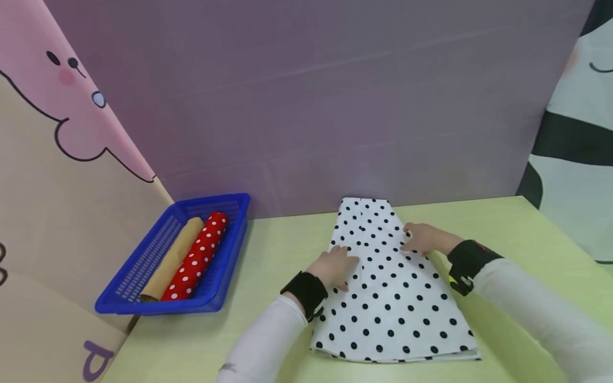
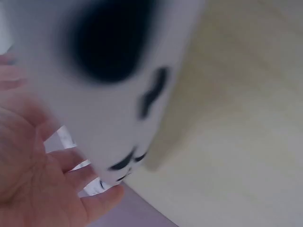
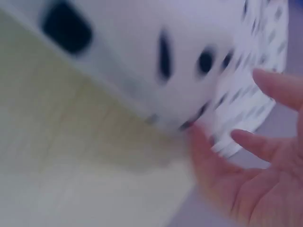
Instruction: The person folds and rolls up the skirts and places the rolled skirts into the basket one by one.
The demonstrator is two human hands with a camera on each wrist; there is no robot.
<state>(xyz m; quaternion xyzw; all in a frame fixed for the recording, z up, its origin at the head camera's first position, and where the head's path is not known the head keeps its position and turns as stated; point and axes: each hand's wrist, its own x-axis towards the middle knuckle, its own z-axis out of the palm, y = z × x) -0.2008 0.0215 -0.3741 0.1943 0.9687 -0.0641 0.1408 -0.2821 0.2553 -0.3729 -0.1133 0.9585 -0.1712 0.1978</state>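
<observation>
A folded white cloth with black polka dots point(image 1: 383, 298) lies flat on the table, with layered edges along its near side. It narrows toward the back wall. My left hand point(image 1: 333, 267) touches its left side with fingers spread. At the right edge, farther back, my right hand point(image 1: 423, 238) touches the cloth with loosely bent fingers. In the left wrist view, the left hand point(image 2: 47, 184) is beside the dotted cloth point(image 2: 61, 85), its thumb near the edge. In the right wrist view, the right hand point(image 3: 255, 175) has its fingers apart at the cloth's edge point(image 3: 123, 80).
A blue plastic basket point(image 1: 230, 266) stands at the left on the pale yellow-green table point(image 1: 268, 298). Inside lie a tan roll point(image 1: 174, 258) and a red roll with white dots point(image 1: 198, 258). A purple-grey wall panel point(image 1: 306, 106) closes off the back.
</observation>
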